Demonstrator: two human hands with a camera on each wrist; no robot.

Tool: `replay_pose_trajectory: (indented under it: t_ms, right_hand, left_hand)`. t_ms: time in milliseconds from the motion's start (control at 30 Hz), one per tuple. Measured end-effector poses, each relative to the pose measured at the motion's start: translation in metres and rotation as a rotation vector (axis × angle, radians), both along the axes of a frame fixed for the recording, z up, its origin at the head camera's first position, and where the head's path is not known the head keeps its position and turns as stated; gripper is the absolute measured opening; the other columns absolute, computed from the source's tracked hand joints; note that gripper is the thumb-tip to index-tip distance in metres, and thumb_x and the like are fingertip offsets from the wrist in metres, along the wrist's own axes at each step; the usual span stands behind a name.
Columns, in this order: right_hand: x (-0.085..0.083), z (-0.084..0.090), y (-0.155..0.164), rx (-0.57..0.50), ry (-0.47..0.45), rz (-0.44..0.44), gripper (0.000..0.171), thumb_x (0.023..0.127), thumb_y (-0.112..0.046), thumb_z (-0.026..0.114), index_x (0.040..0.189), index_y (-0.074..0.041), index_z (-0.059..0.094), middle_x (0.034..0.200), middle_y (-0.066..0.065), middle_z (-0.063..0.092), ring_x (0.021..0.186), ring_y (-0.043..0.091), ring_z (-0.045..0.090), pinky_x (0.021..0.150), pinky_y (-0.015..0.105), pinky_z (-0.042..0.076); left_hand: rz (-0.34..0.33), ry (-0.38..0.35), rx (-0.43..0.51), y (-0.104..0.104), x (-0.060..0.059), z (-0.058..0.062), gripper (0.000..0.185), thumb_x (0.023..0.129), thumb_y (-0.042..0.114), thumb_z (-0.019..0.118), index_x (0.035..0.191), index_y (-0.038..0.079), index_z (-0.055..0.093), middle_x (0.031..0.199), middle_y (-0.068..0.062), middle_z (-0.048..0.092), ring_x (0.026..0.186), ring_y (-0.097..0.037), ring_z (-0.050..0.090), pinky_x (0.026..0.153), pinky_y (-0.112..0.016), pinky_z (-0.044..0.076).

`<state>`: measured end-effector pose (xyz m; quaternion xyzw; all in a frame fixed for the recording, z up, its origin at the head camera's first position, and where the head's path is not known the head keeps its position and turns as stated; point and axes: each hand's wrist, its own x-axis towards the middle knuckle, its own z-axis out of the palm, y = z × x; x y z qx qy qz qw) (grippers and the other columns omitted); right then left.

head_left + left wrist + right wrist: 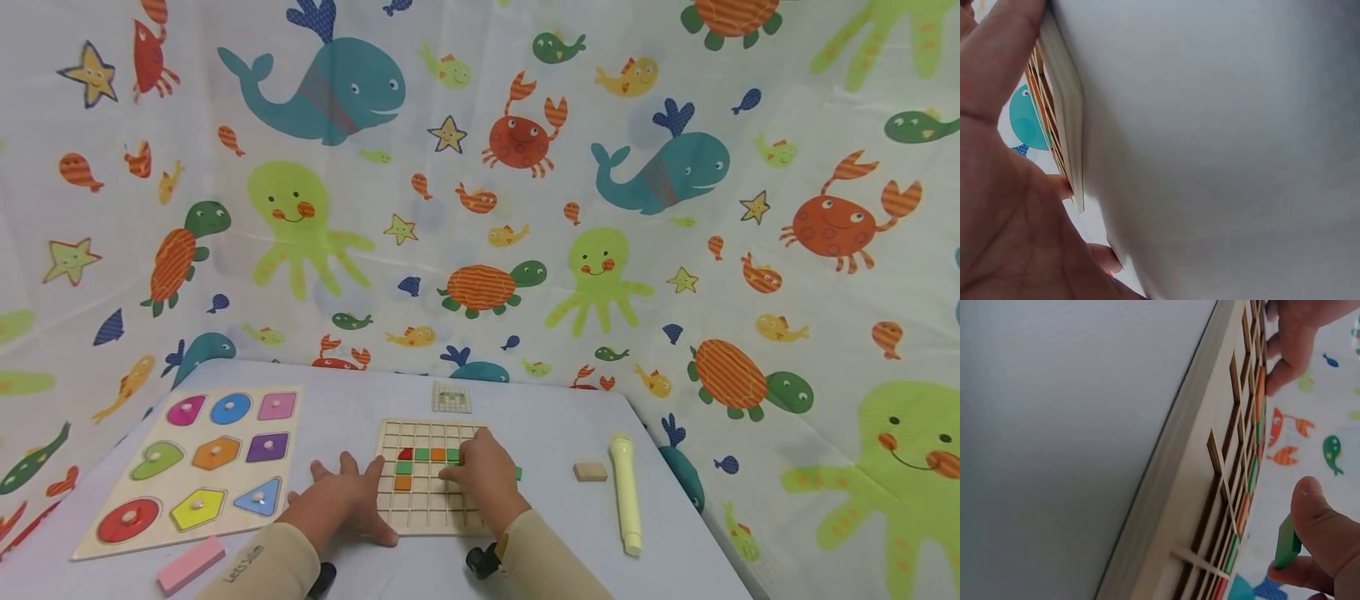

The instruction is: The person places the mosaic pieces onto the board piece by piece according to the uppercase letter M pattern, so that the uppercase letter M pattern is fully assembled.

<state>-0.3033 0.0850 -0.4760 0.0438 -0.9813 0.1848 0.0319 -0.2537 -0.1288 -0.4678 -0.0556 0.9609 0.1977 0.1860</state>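
A wooden grid board (427, 521) lies on the table with a row and a short column of red, green and orange pieces in its cells. My left hand (341, 498) is spread at the board's near left corner, thumb along the near edge. The left wrist view shows that thumb (1007, 50) against the board's side (1069, 106). Over the right part of the board, my right hand (487, 479) pinches a green block (1288, 544) between thumb and finger. Green (518, 473) also shows at that hand's right edge in the head view. The row's right end is hidden behind it.
A shape puzzle (288, 408) with knobbed pieces lies at the left, a pink block (191, 565) in front of it. Behind the board is a small pattern card (452, 398). To the right are a wooden block (590, 472) and a pale yellow stick (626, 496).
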Motion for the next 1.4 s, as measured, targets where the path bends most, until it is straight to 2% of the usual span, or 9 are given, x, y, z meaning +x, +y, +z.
replay_pose_trajectory:
  t_ms: [167,467,700,867,967,1100,1233,1400]
  right_hand:
    - [-0.004,-0.001,-0.01,-0.032,-0.042,-0.003,0.036,0.079,-0.041,0.095,0.072,-0.014,0.071,0.096,0.002,0.056,0.081,0.017,0.054,0.077,0.032,0.054]
    - [-0.013,-0.007,-0.017,0.013,-0.057,0.008,0.038,0.078,-0.042,0.095,0.075,-0.012,0.072,0.09,0.001,0.053,0.076,0.018,0.053,0.073,0.032,0.053]
    - [-0.012,-0.005,-0.02,-0.027,-0.078,-0.012,0.038,0.077,-0.044,0.095,0.081,-0.013,0.074,0.091,0.002,0.053,0.077,0.02,0.053,0.072,0.032,0.052]
    - [-0.01,-0.004,-0.016,-0.052,-0.083,-0.031,0.032,0.089,-0.043,0.086,0.094,-0.011,0.079,0.095,0.001,0.059,0.081,0.018,0.054,0.078,0.035,0.056]
    - [-0.01,-0.004,-0.015,-0.004,-0.047,-0.013,0.025,0.095,-0.038,0.08,0.098,-0.013,0.081,0.1,0.001,0.063,0.084,0.016,0.056,0.08,0.037,0.058]
    - [-0.008,-0.005,-0.014,0.041,-0.029,0.018,0.015,0.092,-0.03,0.085,0.093,-0.016,0.082,0.104,0.002,0.066,0.089,0.016,0.059,0.083,0.039,0.06]
    - [-0.007,-0.007,-0.016,0.022,-0.043,0.029,0.011,0.088,-0.024,0.089,0.087,-0.016,0.081,0.101,0.0,0.064,0.09,0.017,0.057,0.089,0.039,0.059]
    - [-0.009,-0.01,-0.019,0.02,-0.039,0.039,0.008,0.088,-0.021,0.088,0.086,-0.017,0.081,0.099,-0.001,0.063,0.09,0.017,0.055,0.09,0.039,0.059]
  left_hand:
    - [-0.008,-0.001,0.003,0.0,0.001,0.0,0.13,0.057,0.064,0.099,0.164,0.019,0.039,0.169,-0.04,0.013,0.148,-0.078,0.002,0.107,-0.095,0.012]
    - [-0.009,0.003,-0.004,0.0,-0.004,-0.006,0.134,0.054,0.067,0.099,0.164,0.02,0.04,0.169,-0.039,0.014,0.148,-0.078,0.003,0.106,-0.096,0.012]
    - [-0.004,0.007,-0.015,0.0,-0.007,-0.011,0.136,0.051,0.07,0.099,0.164,0.021,0.04,0.169,-0.039,0.015,0.147,-0.078,0.003,0.106,-0.096,0.012]
    - [-0.001,0.007,-0.011,0.0,-0.006,-0.009,0.136,0.051,0.069,0.099,0.164,0.021,0.04,0.169,-0.039,0.014,0.148,-0.078,0.002,0.106,-0.096,0.011]
    - [0.0,0.013,-0.014,-0.001,-0.005,-0.007,0.135,0.052,0.068,0.099,0.164,0.021,0.04,0.169,-0.039,0.014,0.148,-0.078,0.003,0.107,-0.096,0.012]
    - [0.004,0.012,-0.01,-0.001,-0.003,-0.003,0.133,0.054,0.066,0.1,0.164,0.021,0.039,0.169,-0.039,0.013,0.148,-0.077,0.002,0.107,-0.095,0.011]
    - [0.004,0.001,0.002,-0.001,-0.001,-0.002,0.131,0.055,0.065,0.099,0.164,0.021,0.04,0.169,-0.038,0.013,0.149,-0.077,0.002,0.108,-0.095,0.011]
    - [0.003,0.003,0.002,-0.002,0.002,-0.001,0.13,0.056,0.064,0.1,0.164,0.02,0.04,0.169,-0.039,0.014,0.148,-0.077,0.003,0.108,-0.095,0.012]
